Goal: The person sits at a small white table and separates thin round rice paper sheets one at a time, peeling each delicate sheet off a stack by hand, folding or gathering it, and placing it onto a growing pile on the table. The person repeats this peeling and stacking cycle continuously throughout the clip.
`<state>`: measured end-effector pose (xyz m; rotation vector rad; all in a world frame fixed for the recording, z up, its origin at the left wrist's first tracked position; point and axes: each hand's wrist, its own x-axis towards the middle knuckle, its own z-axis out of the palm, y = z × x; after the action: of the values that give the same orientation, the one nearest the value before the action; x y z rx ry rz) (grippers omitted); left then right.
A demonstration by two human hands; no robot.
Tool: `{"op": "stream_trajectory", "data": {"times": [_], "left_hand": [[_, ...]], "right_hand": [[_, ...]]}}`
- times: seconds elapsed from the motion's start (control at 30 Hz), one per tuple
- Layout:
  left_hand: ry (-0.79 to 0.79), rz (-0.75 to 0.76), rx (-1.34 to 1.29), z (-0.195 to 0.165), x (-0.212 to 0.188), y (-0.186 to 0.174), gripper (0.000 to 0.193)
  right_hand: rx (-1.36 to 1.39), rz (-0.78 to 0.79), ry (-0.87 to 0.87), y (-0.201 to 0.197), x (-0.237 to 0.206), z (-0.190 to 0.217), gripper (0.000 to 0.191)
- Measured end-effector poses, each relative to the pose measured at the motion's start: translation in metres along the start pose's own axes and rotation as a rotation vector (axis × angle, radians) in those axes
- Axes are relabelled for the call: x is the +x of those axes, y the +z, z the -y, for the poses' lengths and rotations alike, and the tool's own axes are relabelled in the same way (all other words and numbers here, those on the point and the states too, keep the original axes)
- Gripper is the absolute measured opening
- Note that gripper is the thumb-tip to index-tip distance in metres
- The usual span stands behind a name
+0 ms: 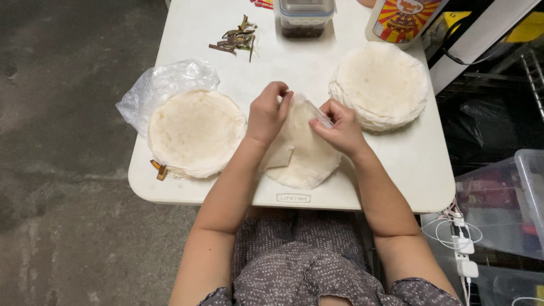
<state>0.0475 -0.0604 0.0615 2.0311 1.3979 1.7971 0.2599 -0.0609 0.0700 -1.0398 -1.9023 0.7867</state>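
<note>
1. White table: near edge just below both hands; bare surface between the hands and that edge.
2. Left hand and right hand: both forearms angled inward, fingers curled, each pinching the top of a thin wrapper.
3. Wrapper lies flat beneath and between the hands.
4. Wrapper stack on a plastic bag left of the left hand; second stack right of and beyond the right hand.
5. Leaf strips and a lidded container well beyond.
</note>
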Motion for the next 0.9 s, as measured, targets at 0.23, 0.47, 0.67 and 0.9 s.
{"op": "stream_trajectory", "data": {"times": [0.23,0.47,0.67,0.9], "left_hand": [[-0.216,0.272,0.006,-0.003,0.003,-0.009,0.044],[-0.066,0.158,0.158,0.009,0.001,-0.006,0.049],[-0.613,0.855,-0.400,-0.004,0.008,-0.024,0.044],[-1.110,1.192,-0.757,-0.040,-0.013,0.015,0.072]], "right_hand": [[0.174,0.030,0.046,-0.002,0.003,-0.022,0.028],[0.217,-0.204,0.037,-0.005,0.011,-0.041,0.038],[0.389,-0.452,-0.110,-0.010,0.014,-0.044,0.039],[0.601,-0.544,-0.147,-0.016,0.009,-0.029,0.045]]}}
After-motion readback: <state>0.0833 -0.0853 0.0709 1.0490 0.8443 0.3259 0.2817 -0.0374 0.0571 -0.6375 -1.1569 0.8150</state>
